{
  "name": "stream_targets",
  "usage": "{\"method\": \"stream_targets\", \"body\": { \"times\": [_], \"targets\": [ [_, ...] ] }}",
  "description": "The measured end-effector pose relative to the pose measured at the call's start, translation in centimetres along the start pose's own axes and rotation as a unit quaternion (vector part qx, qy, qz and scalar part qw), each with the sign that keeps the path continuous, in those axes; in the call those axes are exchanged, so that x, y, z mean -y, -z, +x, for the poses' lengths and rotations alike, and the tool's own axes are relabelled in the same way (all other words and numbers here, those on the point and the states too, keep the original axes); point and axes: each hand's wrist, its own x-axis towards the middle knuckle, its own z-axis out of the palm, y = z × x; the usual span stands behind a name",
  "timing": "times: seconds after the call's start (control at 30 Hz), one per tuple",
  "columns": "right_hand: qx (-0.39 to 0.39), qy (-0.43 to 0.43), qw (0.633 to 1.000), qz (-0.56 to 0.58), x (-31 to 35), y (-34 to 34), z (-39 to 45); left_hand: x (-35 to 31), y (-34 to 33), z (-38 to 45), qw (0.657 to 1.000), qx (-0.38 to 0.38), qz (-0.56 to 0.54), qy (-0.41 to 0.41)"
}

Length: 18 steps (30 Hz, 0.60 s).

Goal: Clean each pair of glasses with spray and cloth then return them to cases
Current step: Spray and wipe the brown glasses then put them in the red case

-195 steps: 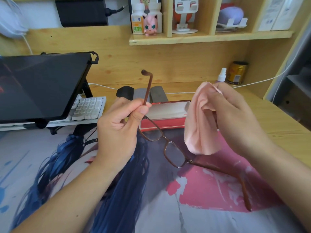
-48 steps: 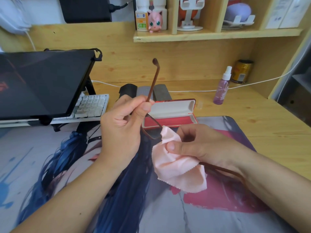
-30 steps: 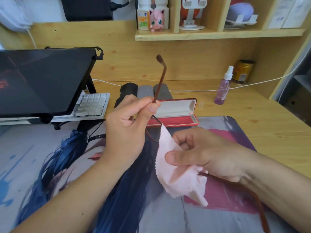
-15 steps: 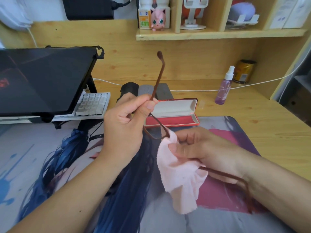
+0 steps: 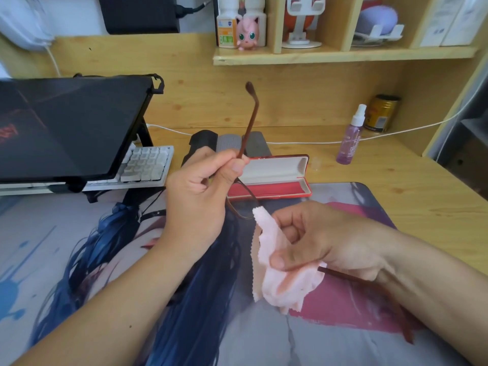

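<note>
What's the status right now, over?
Left hand pinches brown glasses by one temple. Right hand grips pink cloth around a lens. Red case open behind, nothing blocking it.

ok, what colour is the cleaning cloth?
Pale pink cloth, clearest in the head view.

No wording can be read with any certainty. At nine o'clock, red marks glow on the dark screen [image 5: 66,122], too cut off to make out. At twelve o'clock, the white bottle [image 5: 227,27] on the shelf [image 5: 343,55] bears an orange and green label, its print too small. At two o'clock, the purple spray bottle [image 5: 350,140] and the gold tin [image 5: 380,113] on the worktop [image 5: 412,186] carry blurred print.
</note>
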Motion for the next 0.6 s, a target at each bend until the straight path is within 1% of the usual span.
{"method": "stream_targets", "body": {
  "times": [0.07, 0.17, 0.23, 0.3, 0.33, 0.43, 0.5, 0.6],
  "targets": [
    [-0.052, 0.013, 0.998, 0.011, 0.0, -0.4, 0.0, 0.2, -0.2, -0.2, 1.0, 0.0, -0.012, 0.022],
    [-0.089, 0.043, 0.994, 0.053, 0.0, -0.6, 0.3, 0.7, -0.1, -0.2, 0.998, 0.0, -0.023, 0.053],
    [-0.123, 0.062, 0.987, 0.087, 0.0, -0.5, 0.7, 0.8, 0.2, 0.0, 0.998, 0.0, -0.02, 0.053],
    [-0.147, 0.073, 0.979, 0.121, -0.1, 0.1, 1.0, 0.6, 0.2, 0.1, 0.999, 0.004, -0.008, 0.03],
    [-0.142, 0.073, 0.979, 0.126, -0.1, 0.3, 1.0, 0.4, 0.0, -0.1, 1.0, 0.014, -0.008, 0.015],
    [-0.082, 0.063, 0.986, 0.128, 0.3, 0.3, 0.4, 0.0, -0.8, -0.8, 0.997, 0.069, -0.024, -0.019],
    [-0.056, 0.059, 0.992, 0.101, 0.4, 0.1, 0.1, 0.0, -1.2, -1.2, 0.994, 0.099, -0.018, -0.04],
    [-0.015, 0.036, 0.998, 0.048, 0.5, 0.2, -0.1, -0.2, -1.3, -1.2, 0.99, 0.122, -0.011, -0.064]
  ]
}}
